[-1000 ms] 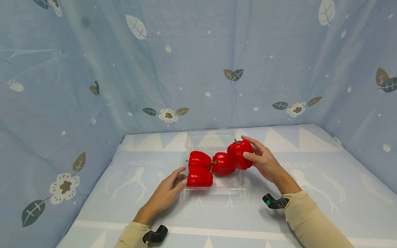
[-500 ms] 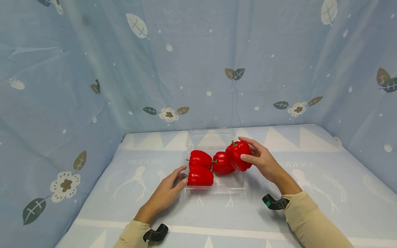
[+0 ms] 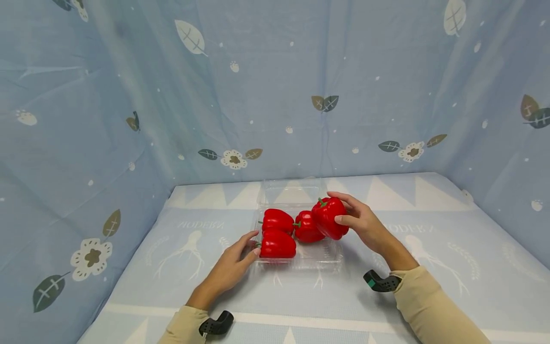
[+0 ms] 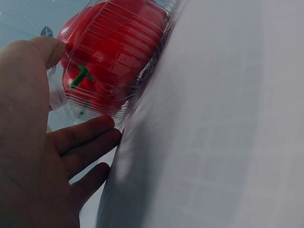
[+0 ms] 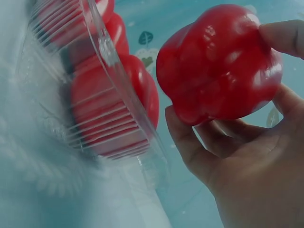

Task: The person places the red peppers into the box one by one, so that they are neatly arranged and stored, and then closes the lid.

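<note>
My right hand (image 3: 365, 224) grips a red bell pepper (image 3: 328, 217) with a green stem, thumb on the near side and fingers behind. It is held tilted over the right part of a clear plastic clamshell container (image 3: 315, 258). Inside lie three more red peppers: one at the back left (image 3: 277, 221), one at the front left (image 3: 278, 244), and one (image 3: 307, 227) partly hidden by the held pepper. My left hand (image 3: 229, 263) rests at the container's left side. In the left wrist view, its thumb is at the rim and its fairly straight fingers (image 4: 90, 142) are at the ribbed wall.
The container's clear lid (image 3: 292, 192) lies folded back toward the rear. A pale blue patterned cloth (image 3: 301, 296) covers the table. Blue patterned curtains (image 3: 275, 95) enclose the back and sides. A black wrist strap (image 3: 382, 281) is on each wrist.
My right hand has moved slightly left and down, with the pepper tilting further left toward the container. The left hand and the other peppers have stayed in place.
</note>
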`<state>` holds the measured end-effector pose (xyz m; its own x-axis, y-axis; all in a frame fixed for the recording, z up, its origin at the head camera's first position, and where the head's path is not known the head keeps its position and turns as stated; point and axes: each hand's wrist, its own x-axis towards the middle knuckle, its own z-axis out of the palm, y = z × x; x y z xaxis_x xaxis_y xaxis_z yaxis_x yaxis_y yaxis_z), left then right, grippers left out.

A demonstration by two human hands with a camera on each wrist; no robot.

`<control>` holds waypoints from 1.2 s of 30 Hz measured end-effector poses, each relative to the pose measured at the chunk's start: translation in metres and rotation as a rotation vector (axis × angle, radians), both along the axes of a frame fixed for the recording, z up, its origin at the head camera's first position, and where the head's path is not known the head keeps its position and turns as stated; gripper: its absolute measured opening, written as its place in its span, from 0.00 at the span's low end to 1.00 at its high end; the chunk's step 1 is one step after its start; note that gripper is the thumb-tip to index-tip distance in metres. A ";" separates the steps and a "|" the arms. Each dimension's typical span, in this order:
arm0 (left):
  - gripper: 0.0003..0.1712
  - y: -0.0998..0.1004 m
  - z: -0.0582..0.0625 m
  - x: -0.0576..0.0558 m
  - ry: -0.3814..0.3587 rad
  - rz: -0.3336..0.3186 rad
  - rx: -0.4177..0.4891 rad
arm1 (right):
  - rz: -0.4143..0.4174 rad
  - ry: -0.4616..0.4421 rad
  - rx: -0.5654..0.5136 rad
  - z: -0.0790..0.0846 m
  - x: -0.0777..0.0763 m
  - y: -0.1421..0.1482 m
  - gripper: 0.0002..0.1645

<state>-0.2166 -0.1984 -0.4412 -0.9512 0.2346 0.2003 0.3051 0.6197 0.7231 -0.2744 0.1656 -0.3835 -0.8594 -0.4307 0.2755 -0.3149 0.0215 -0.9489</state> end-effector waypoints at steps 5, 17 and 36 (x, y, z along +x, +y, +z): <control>0.32 0.000 -0.001 0.000 0.002 -0.001 -0.003 | 0.032 0.020 0.040 0.003 0.005 -0.006 0.36; 0.31 -0.002 0.001 0.000 0.008 0.007 -0.003 | 0.052 0.071 0.174 0.007 0.011 -0.019 0.37; 0.32 -0.002 0.000 -0.001 0.012 -0.007 0.002 | 0.021 0.287 0.367 0.000 0.017 -0.026 0.37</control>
<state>-0.2176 -0.2005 -0.4410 -0.9472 0.2406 0.2119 0.3177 0.6161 0.7208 -0.2578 0.1396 -0.3838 -0.7607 -0.5606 0.3273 -0.5677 0.3300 -0.7542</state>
